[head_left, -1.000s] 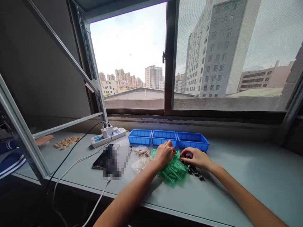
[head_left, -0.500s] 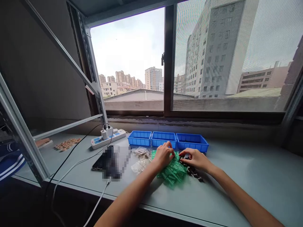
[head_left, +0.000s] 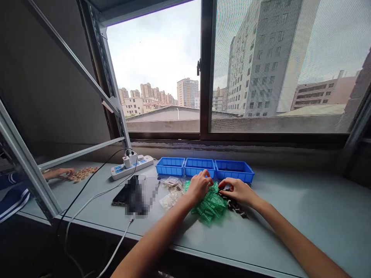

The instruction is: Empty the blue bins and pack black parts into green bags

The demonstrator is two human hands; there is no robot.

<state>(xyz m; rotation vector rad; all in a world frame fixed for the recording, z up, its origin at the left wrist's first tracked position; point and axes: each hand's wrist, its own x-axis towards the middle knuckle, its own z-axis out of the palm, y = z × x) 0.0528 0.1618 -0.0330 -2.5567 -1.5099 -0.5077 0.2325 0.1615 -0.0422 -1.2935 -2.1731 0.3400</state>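
Note:
My left hand (head_left: 199,187) is over a pile of green plastic bags (head_left: 211,208), its fingers bent and drawn together; whatever is between them is hidden. To its right, my right hand (head_left: 238,191) pinches thumb and forefinger at the upper end of a row of small dark pieces (head_left: 238,209). One dark piece shows between those fingers, too small to name. The green bags lie between and below both hands. Left of them are clear plastic packets (head_left: 171,199), partly behind my left forearm.
Three blue bins (head_left: 170,166) stand in a row below the window. A power strip (head_left: 131,168) with plugs and cables, and a partly blurred phone (head_left: 127,193), lie on the left. Beyond the metal frame (head_left: 31,162), a co-worker's hand (head_left: 62,172) touches small wooden pieces (head_left: 84,174).
The co-worker's hand has come into view at the wooden pieces. My hands stay nearly in place, with the right fingertips slightly closer together. The whole view has shifted a little.

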